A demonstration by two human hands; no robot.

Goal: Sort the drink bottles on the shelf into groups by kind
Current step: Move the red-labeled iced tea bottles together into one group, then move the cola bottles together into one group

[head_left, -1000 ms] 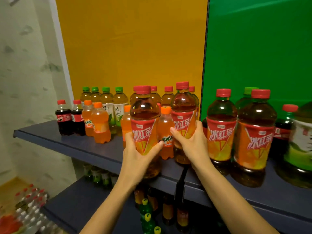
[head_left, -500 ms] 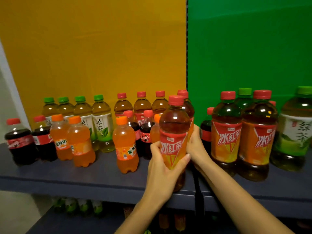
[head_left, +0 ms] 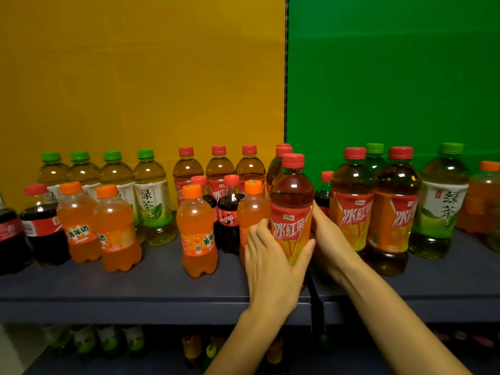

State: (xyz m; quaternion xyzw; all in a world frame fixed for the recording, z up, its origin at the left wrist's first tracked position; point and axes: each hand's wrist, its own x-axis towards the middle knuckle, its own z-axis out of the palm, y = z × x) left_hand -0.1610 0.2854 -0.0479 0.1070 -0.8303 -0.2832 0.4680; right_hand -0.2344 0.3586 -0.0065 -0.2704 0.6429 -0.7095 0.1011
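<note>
Head view.
- Iced tea bottle (head_left: 292, 201), red cap, full almost to the neck, upright at the shelf (head_left: 135, 288) front, between the two hands.
- Left hand (head_left: 270, 266): fingers (head_left: 259, 228) curl round the label's left side, thumb across its lower right. A wrapping hold, not a pinch.
- Right hand (head_left: 327, 244): palm lies against the bottle's right flank. Its fingers pass behind the bottle, so I cannot tell whether they are spread or gripping.
- Handling, my judgement: full, so fairly heavy for its size. The thin plastic wall likely gives under a squeeze, and the glossy label sleeve looks slippery. It is tall and could tip. Best taken at the label waist, where the left fingers sit.
- Orange soda bottle (head_left: 254, 209) touches or nearly touches the left fingertips, which leaves little room.
- Hidden: the bottle's base is behind the left hand, so standing or lifted is unclear. Rear red-capped bottles (head_left: 282, 152) show only caps beyond the fingers. The lower shelf (head_left: 108, 345) is dark and blurred.
</note>
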